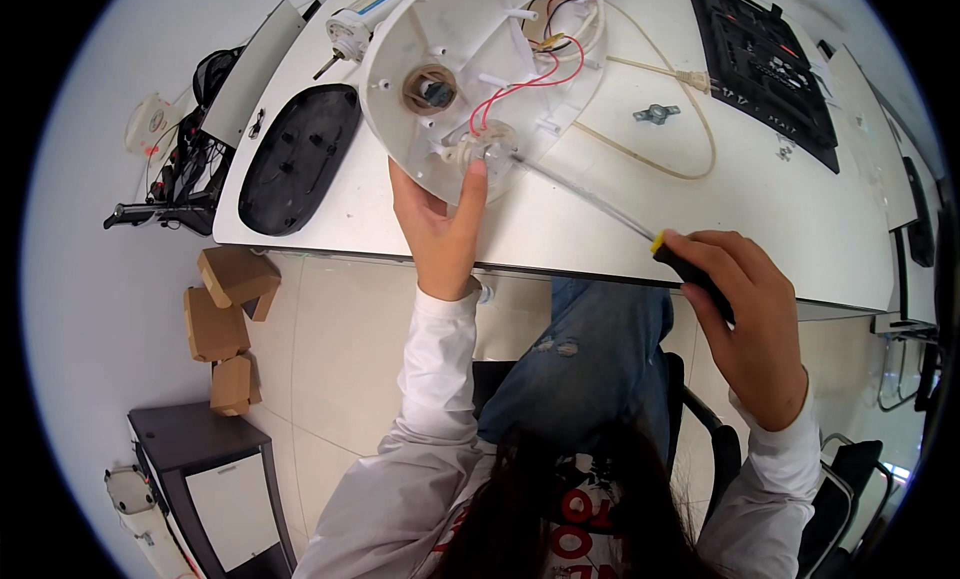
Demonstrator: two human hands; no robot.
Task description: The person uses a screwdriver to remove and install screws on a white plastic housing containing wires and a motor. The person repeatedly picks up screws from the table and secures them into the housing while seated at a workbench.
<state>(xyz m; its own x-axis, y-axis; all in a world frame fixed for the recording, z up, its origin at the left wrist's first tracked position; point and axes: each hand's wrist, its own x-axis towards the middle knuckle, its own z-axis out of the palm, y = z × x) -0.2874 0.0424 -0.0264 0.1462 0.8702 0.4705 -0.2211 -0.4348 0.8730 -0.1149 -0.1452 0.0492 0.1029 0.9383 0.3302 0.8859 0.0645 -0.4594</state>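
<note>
My left hand (445,229) grips the near edge of a white plastic housing (475,39), thumb pressed on a clear round part (497,151) inside it. Red wires (530,83) run from that part to a recess at the housing's far right. In my right hand (745,314) is a screwdriver (600,204) with a black and yellow handle. Its long shaft points up and left, and the tip meets the clear part or stops very close to it; I cannot tell which. A round hole with a dark piece in it (430,89) lies left of the wires.
A black oval cover (300,159) lies at the table's left, with a white motor-like unit (355,29) behind it. A pale cord with a plug (693,81) loops right of the housing. Beyond sit a small metal part (656,113), several screws (785,151) and a black tool case (765,74).
</note>
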